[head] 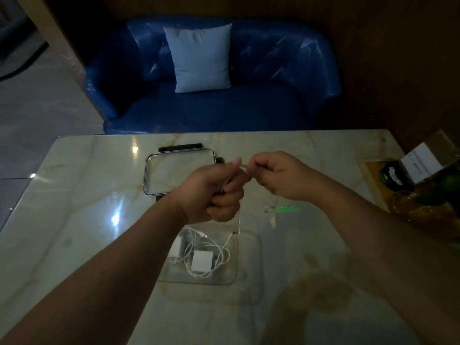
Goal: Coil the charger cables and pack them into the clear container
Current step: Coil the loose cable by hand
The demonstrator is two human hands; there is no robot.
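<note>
My left hand (pixel 214 192) and my right hand (pixel 276 174) are raised above the marble table (pixel 87 220), fists close together, both gripping one thin white cable (pixel 243 166) stretched between them. A loose end with a plug (pixel 273 221) dangles below my right hand. Another strand drops from my left fist toward the clear container (pixel 246 272) near me. Inside it lie white charger bricks (pixel 202 260) and loosely coiled white cables (pixel 219 247). The container's clear lid (pixel 149 170) with dark clips lies flat farther back.
A blue sofa (pixel 224 108) with a pale cushion (pixel 200 57) stands beyond the table's far edge. At the right edge is a wooden tray (pixel 373 178) with a dark jar, a card and orange items. A green light reflection (pixel 287 209) shows on the tabletop.
</note>
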